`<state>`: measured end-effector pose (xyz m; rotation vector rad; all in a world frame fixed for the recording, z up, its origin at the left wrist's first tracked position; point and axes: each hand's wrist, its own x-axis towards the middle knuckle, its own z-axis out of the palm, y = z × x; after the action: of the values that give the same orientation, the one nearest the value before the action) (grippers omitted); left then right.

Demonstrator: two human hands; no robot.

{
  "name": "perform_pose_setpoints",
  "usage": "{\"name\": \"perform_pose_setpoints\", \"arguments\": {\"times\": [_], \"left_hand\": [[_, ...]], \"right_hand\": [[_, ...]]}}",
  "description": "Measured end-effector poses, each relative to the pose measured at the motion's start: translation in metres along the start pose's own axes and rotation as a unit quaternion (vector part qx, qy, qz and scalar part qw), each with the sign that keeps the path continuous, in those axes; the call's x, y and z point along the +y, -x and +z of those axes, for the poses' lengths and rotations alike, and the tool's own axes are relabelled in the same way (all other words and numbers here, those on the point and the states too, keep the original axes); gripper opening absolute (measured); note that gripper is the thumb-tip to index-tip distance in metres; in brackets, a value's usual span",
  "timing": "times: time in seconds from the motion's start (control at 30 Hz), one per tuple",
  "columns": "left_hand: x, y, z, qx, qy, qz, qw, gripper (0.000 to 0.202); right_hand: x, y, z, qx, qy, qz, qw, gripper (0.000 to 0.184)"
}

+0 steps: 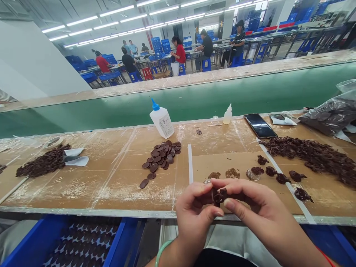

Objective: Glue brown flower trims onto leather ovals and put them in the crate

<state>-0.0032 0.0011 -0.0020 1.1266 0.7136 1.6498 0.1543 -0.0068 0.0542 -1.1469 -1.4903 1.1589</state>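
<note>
My left hand (194, 211) and my right hand (256, 211) meet at the near edge of the workbench (111, 185), fingers pinched together on a small dark brown piece (221, 195). Just beyond them lie several similar dark pieces (280, 178) in a row and a small clear round cap (251, 175). A heap of flat brown oval pieces (161, 155) lies to the left of my hands. A white glue bottle with a blue nozzle (162, 120) stands behind that heap.
A large pile of dark pieces (314, 155) spreads at right, another (44, 163) at left. A phone (260, 125), a small bottle (227, 115) and a plastic bag (330, 113) sit by the green conveyor (194, 100). A blue bin (80, 241) is below. People sit far off.
</note>
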Motion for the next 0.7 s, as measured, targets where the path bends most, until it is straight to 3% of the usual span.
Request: {"name": "perform_pose_setpoints", "arguments": {"times": [0.4, 0.7], "left_hand": [[-0.0028, 0.0022, -0.0005, 0.018, 0.006, 0.01, 1.0, 0.032], [-0.0071, 0.0072, -0.0035, 0.015, 0.001, 0.014, 1.0, 0.034]], "right_hand": [[0.0045, -0.0036, -0.0027, -0.005, 0.063, -0.05, 0.997, 0.01], [0.0079, 0.0033, -0.0005, 0.031, 0.075, -0.084, 0.993, 0.009]]}}
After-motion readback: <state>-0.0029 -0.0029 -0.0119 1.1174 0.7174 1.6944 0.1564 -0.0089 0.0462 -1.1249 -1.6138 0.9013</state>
